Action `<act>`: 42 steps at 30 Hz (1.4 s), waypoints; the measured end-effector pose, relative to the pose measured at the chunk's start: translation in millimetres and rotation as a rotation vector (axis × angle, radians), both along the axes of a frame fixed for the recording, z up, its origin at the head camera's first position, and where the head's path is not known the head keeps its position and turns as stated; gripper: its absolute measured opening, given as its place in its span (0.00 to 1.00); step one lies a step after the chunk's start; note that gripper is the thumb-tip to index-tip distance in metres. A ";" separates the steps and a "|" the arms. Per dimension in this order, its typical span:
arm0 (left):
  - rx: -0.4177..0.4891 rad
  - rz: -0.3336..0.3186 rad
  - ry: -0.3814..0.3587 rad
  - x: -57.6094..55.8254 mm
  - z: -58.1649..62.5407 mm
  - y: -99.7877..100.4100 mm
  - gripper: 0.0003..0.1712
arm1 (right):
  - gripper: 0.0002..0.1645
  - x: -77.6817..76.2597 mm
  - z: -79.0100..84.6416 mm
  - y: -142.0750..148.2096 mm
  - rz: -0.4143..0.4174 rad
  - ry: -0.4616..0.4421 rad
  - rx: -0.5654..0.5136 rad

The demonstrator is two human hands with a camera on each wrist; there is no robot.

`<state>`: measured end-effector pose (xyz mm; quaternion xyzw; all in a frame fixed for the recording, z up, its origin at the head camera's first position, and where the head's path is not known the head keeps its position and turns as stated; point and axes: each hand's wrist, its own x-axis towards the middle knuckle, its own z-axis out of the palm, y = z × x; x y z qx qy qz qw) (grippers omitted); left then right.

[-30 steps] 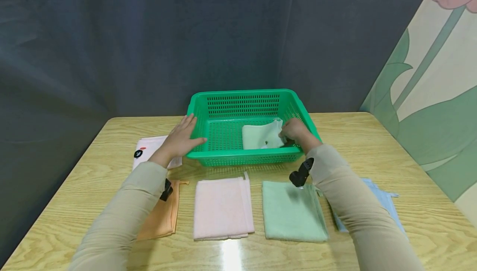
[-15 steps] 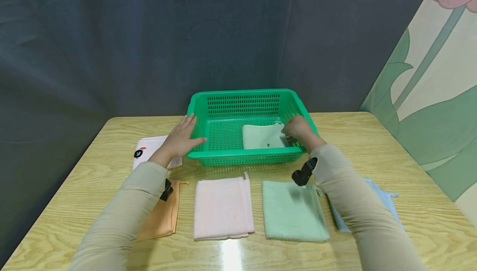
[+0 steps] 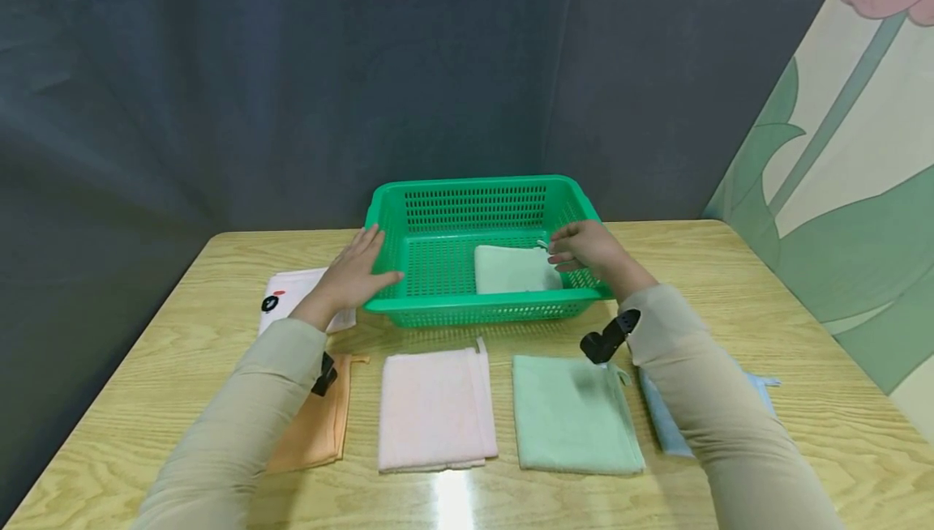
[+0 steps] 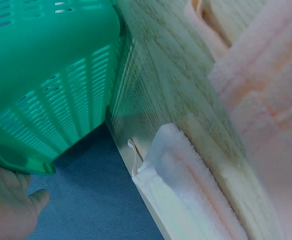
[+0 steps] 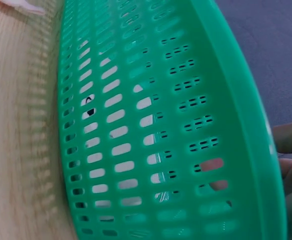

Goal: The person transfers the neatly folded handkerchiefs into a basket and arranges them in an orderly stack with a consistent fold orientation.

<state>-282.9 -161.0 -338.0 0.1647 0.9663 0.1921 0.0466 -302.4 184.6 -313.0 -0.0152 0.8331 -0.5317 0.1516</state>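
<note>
A green plastic basket [image 3: 467, 304] with slotted walls stands at the back of the table. In its right half lies a folded pale green towel [image 3: 514, 269], its hanging loop near the back right corner. My left hand [image 3: 353, 271] rests on the basket's left rim with its fingers straight, thumb over the inside. Over the towel's right end, my right hand [image 3: 594, 250] has loosened fingers and holds nothing; whether a fingertip touches the towel I cannot tell. In the right wrist view the basket's wall [image 5: 185, 150] hides most of the towel and fingers.
Folded towels lie on the wooden table [image 3: 730, 295]: pink [image 3: 436, 408], green [image 3: 576, 412], orange [image 3: 310, 433] partly under the left arm, blue [image 3: 664, 412] partly under the right. A white towel [image 3: 295, 287] with a printed face lies left of the basket.
My right hand has let go of the pale green towel in the basket and drawn slightly up and right. The towel's right end now lies flatter. The left hand stays on the rim.
</note>
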 end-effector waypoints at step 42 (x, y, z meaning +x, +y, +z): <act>-0.002 0.004 -0.002 -0.4 -0.5 -0.2 0.46 | 0.29 37.6 12.3 36.8 0.097 0.130 -0.217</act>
